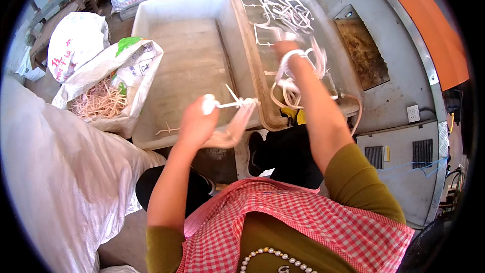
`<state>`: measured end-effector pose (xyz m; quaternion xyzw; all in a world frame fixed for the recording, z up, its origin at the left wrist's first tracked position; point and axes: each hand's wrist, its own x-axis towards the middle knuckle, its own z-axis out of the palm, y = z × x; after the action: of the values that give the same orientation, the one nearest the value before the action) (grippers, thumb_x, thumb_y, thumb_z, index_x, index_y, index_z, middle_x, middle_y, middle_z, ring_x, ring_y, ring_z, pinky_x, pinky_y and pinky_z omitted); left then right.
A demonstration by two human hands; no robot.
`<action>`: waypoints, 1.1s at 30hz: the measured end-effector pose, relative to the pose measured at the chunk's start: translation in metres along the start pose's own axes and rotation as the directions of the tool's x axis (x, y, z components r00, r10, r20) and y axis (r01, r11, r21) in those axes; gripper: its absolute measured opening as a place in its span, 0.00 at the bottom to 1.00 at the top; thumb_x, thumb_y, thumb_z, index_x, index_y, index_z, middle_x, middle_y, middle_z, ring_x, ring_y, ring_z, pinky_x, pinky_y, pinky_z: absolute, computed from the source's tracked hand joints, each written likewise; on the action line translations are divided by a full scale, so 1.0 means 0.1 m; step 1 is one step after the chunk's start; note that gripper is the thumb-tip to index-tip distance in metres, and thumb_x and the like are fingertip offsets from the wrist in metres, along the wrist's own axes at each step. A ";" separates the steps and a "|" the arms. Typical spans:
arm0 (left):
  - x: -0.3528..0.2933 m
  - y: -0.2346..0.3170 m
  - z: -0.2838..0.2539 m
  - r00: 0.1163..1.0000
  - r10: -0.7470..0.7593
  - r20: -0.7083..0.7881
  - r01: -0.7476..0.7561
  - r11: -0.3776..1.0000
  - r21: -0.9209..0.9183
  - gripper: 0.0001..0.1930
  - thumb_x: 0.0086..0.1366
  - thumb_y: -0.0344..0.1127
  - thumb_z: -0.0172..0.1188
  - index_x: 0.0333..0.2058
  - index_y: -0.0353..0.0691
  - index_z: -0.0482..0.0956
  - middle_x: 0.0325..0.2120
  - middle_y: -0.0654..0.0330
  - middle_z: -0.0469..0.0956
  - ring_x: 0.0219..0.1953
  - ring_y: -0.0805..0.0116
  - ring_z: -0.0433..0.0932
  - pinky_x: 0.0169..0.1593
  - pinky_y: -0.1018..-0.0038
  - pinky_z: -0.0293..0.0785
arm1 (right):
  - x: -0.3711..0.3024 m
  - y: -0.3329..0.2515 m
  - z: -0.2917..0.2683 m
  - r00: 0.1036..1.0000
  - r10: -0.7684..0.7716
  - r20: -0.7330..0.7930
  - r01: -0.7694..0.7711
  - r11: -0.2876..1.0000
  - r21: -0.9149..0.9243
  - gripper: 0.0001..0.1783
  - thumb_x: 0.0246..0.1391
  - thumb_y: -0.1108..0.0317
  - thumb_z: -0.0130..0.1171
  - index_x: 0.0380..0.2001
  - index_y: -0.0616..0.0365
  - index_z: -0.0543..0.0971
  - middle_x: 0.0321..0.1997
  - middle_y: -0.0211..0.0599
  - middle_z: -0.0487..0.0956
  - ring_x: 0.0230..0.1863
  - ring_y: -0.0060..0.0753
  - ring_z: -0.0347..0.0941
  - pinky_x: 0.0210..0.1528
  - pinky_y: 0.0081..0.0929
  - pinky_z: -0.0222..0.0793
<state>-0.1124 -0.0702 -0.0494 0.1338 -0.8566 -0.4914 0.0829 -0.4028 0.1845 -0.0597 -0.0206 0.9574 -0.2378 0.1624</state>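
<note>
My left hand [196, 124] grips a small white plastic piece [230, 104] with thin sprue arms, held over the near edge of a large white tray [151, 15]. My right hand [289, 53] reaches into a second tray [247, 40] to the right and holds a bunch of white plastic frames [298, 78] that hang around the wrist. More white frames [283, 12] lie loose at the far end of that right tray. A single thin offcut [166, 130] lies in the left tray near its front.
An open woven sack [134, 65] full of thin pale plastic offcuts [101, 102] stands left of the trays. A big white sack [60, 172] fills the lower left. A grey machine surface [399, 136] with a socket and vents lies to the right.
</note>
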 end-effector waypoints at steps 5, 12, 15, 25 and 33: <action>0.09 -0.30 -0.64 0.943 -0.313 0.109 0.266 0.515 -0.815 0.10 0.59 0.35 0.62 0.29 0.44 0.68 0.16 0.70 0.64 0.17 0.80 0.63 0.20 0.81 0.58 | -0.55 0.16 -0.62 0.992 0.127 -0.027 -0.053 0.588 0.807 0.13 0.54 0.63 0.57 0.39 0.60 0.76 0.15 0.22 0.59 0.17 0.19 0.55 0.20 0.24 0.54; 0.29 -0.10 -0.30 0.931 -0.220 0.292 0.344 0.256 -0.903 0.16 0.59 0.39 0.66 0.39 0.42 0.67 0.29 0.60 0.74 0.28 0.71 0.74 0.32 0.72 0.75 | -1.80 -1.06 -0.19 0.810 -0.439 0.389 -0.110 0.539 0.835 0.20 0.54 0.68 0.56 0.49 0.65 0.73 0.19 0.23 0.72 0.20 0.15 0.69 0.23 0.17 0.70; 0.22 0.08 -0.21 0.914 -0.189 0.359 0.393 0.190 -0.900 0.20 0.60 0.46 0.64 0.42 0.41 0.68 0.37 0.56 0.74 0.36 0.68 0.75 0.39 0.69 0.78 | -1.90 -1.20 0.28 0.771 -0.489 0.408 -0.063 0.579 0.813 0.22 0.54 0.61 0.62 0.49 0.63 0.74 0.31 0.28 0.78 0.28 0.16 0.73 0.26 0.12 0.73; 0.12 -0.15 0.09 0.909 -0.193 0.370 0.392 0.095 -0.915 0.19 0.64 0.47 0.59 0.48 0.41 0.72 0.43 0.58 0.75 0.46 0.63 0.75 0.51 0.65 0.72 | -1.89 -1.22 1.09 0.767 -0.554 0.323 0.212 0.695 0.687 0.34 0.63 0.44 0.45 0.60 0.61 0.66 0.46 0.37 0.77 0.46 0.27 0.71 0.51 0.24 0.67; 0.05 -0.04 0.10 0.887 -0.134 0.443 0.459 0.367 -0.809 0.18 0.62 0.36 0.63 0.48 0.36 0.72 0.40 0.59 0.77 0.41 0.69 0.77 0.45 0.71 0.74 | -1.90 -1.29 0.91 0.836 -0.370 0.405 -0.073 0.656 0.751 0.36 0.60 0.35 0.41 0.49 0.59 0.74 0.44 0.34 0.77 0.42 0.24 0.71 0.46 0.23 0.68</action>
<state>-0.1193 -0.0655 -0.0579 0.1461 -0.4228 -0.8906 -0.0821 -0.1985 0.0513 -0.0189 -0.0989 0.6882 -0.6033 0.3906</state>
